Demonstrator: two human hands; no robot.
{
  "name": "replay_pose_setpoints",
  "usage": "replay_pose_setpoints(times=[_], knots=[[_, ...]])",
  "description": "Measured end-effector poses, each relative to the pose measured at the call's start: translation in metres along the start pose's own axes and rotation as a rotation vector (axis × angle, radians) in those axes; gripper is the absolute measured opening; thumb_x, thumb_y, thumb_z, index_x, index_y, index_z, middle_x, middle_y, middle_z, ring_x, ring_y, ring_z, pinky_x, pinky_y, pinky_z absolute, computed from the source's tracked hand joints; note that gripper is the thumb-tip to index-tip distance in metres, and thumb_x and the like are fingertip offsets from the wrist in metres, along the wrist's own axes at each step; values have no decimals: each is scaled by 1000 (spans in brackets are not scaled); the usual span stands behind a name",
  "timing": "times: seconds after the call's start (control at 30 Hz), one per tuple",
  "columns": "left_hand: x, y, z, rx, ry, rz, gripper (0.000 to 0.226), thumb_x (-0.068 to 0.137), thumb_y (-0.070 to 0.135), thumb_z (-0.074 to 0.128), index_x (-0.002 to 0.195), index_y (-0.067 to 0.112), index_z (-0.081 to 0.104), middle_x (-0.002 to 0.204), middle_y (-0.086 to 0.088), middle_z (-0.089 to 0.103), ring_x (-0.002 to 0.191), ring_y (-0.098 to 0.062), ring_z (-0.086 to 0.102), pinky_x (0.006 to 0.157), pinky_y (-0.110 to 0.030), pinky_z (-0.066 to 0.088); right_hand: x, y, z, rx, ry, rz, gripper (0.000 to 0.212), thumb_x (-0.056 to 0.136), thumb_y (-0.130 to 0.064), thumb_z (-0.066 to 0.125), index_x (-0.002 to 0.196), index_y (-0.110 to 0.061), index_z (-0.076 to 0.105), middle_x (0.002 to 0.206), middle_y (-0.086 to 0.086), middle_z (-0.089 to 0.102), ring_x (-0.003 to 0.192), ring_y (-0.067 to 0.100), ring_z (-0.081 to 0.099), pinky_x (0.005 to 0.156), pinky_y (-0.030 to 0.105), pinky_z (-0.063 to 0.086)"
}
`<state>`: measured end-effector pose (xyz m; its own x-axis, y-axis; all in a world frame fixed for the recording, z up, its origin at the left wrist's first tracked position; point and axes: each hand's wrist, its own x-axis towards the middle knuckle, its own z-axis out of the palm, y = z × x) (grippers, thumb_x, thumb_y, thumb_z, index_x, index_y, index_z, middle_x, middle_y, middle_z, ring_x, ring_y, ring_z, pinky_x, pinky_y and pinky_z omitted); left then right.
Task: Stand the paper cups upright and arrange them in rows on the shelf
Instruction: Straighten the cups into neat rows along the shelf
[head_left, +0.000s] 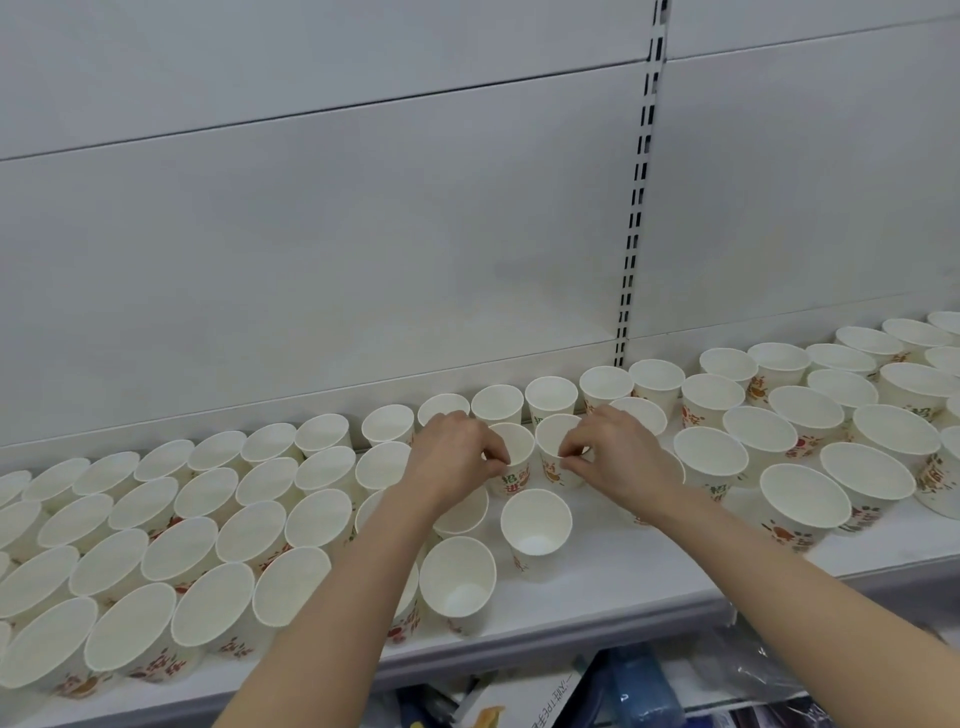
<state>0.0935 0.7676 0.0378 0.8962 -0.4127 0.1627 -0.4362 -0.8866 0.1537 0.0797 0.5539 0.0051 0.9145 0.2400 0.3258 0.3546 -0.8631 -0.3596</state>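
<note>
Two hands, two cups on the shelf (613, 571)
The left hand (453, 453) pinches one paper cup (514, 457); the right hand (613, 452) pinches its neighbor cup (555, 448).

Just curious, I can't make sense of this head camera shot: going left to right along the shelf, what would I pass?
Packed rows of upright white paper cups → left hand pinching a cup rim → right hand pinching the neighbouring cup → looser rows of white paper cups.
</note>
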Motion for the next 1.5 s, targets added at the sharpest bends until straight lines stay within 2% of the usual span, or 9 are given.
replay_pose_setpoints(times=[0.17,0.3,0.47,0.63,0.73,0.9,1.03,1.23,1.5], knots=[[2,-3,5,-12,6,-25,10,81,36,70,90,37,75,88,8,70,91,-16,55,68,-29,35,-2,4,2,-5,31,-14,3,75,-18,76,77,-18,74,78,-3,69,86,24,55,70,36,43],[-6,-1,2,-121,5,-62,21,80,40,72,101,36,73,96,13,70,95,-11,57,80,-33,46,-6,6,-2,2,94,-54,15,71,-19,81,84,-16,74,81,1,71,83,27,59,71,40,48],[-44,17,-12,-298,150,-41,4,78,34,76,82,36,75,81,17,68,80,-3,55,70,-27,45,-28,22,-28,75,297,6,12,72,-14,81,80,-19,74,79,-6,71,79,23,60,72,37,48],[-70,48,-1,-30,33,135,27,76,55,69,94,34,70,93,17,65,96,-6,47,76,-26,28,-78,41,-42,38,447,54,7,78,-19,77,84,-17,74,82,-8,71,83,17,52,72,28,41],[-66,52,3,71,42,125,18,80,46,66,89,31,70,91,13,67,98,-12,50,76,-28,26,-104,45,-35,29,501,-39,18,81,-29,66,89,-14,75,84,-6,69,83,17,49,71,26,41],[-58,45,9,146,100,24,16,61,33,81,60,29,65,60,11,60,68,-17,53,63,-31,36,-104,60,-25,-13,446,-137,15,79,-22,74,93,-15,74,92,-4,70,85,21,50,74,30,44],[-60,44,12,123,135,-26,9,78,39,70,78,31,69,79,11,65,85,-17,52,73,-30,29,-97,76,-18,-99,382,-209,26,66,-9,84,90,-13,74,91,-3,70,85,25,49,68,40,47],[-65,48,9,88,138,-61,21,77,46,72,95,35,70,101,15,67,95,-17,50,78,-30,29,-88,65,-17,-91,389,-305,6,75,-16,76,80,-15,73,80,-5,69,85,22,47,67,34,37],[-51,60,6,118,40,12,17,87,39,62,102,35,71,97,10,70,98,-16,51,82,-30,31,-72,34,-6,-67,248,-321,14,72,-15,80,84,-20,73,80,-9,68,85,21,50,73,28,24]])
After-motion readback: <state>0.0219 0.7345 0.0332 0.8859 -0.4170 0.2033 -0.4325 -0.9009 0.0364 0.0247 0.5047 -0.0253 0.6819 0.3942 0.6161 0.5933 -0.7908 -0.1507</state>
